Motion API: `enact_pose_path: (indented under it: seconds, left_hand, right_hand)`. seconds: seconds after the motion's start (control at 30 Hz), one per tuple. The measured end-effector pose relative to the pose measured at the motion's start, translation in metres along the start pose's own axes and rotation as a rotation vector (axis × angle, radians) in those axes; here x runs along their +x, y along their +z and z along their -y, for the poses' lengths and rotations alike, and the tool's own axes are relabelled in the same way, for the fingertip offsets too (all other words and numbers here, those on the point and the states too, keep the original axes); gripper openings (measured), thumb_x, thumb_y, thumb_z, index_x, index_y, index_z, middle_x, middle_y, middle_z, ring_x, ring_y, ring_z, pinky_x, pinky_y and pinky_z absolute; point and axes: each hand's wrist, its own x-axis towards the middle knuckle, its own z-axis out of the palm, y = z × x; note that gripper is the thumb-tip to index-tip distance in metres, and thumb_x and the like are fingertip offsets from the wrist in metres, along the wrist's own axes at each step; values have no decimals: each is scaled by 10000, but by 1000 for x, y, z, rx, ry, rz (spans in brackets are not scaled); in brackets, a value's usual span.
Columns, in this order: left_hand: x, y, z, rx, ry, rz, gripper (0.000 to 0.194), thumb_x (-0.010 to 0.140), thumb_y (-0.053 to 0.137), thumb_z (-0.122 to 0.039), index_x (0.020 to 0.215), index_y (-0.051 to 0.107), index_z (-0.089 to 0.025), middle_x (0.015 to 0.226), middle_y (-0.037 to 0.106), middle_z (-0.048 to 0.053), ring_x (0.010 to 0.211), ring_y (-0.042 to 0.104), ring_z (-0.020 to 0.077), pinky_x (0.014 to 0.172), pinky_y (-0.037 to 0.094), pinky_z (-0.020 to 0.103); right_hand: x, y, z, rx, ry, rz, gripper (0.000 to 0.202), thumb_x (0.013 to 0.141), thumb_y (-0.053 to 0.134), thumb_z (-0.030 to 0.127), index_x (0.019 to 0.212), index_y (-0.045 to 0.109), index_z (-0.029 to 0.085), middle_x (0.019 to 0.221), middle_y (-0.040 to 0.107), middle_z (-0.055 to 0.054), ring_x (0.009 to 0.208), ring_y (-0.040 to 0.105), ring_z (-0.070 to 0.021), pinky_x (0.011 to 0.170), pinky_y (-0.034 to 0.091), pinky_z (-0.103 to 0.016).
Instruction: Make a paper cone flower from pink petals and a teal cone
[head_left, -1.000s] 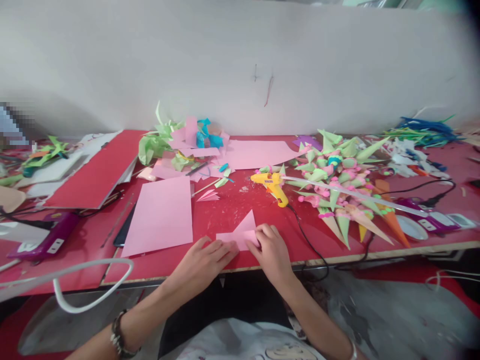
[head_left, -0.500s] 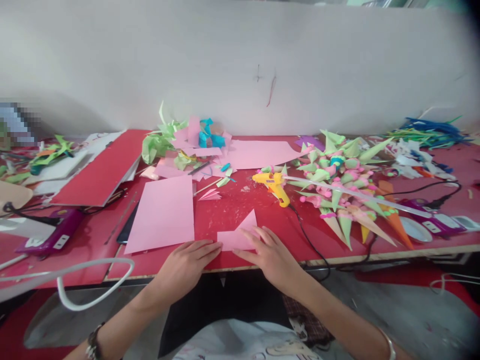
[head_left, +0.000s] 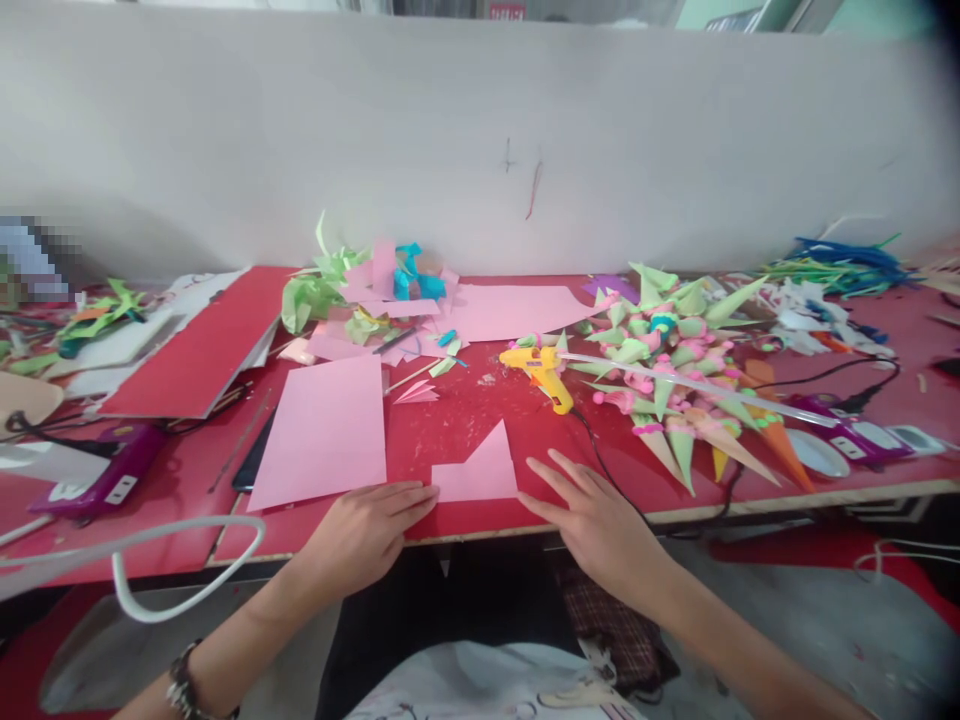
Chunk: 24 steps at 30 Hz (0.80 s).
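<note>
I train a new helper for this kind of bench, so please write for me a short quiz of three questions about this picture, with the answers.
1. Multiple choice: What colour is the glue gun?
A) Purple
B) Yellow
C) White

2. True or false: The nearer large pink sheet lies to the left of the pink paper with the pointed top.

3. Short answer: Which of the person's hands is nearer to the glue gun?

Key:
1. B, yellow.
2. True.
3. The right hand, with its fingers spread.
</note>
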Motion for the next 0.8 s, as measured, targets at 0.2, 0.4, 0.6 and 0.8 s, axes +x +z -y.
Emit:
enact_pose_path:
  seconds: [0.2,0.4,0.6,0.8]
  left_hand:
    - [0,0,-1,22,32,-4,534,698,389,-36,1180,516,-227,1184,566,14,1063,530,179,902,437,332]
    - [2,9,0,-3,18,-113,482,713,415,-53,1144,535,-230,1123,600,27,1025,538,166,877,445,302]
    - [6,3,-9,-168,-87,-348,318,807,399,-149,1097,527,-179,1067,575,74,983,517,164,860,433,297]
    - [33,-5,-24,-61,-35,-401,249,832,398,-214,1007,574,-187,944,586,73,861,532,182,776,423,331]
  right_hand:
    - [15,-11,4,213,30,-75,293,788,398,81,905,636,205,1121,553,-79,1040,488,-209,877,409,-376]
    - [55,2,19,344,9,-69,441,768,514,174,1200,427,174,1130,522,-102,1070,450,-221,920,343,-402]
    - [70,-5,7,393,-89,97,229,798,457,108,969,560,218,976,580,-34,964,508,-174,854,332,-406]
    - [71,-21,-2,325,-78,-122,187,773,508,99,727,642,221,1186,454,-33,1111,390,-203,939,276,-417]
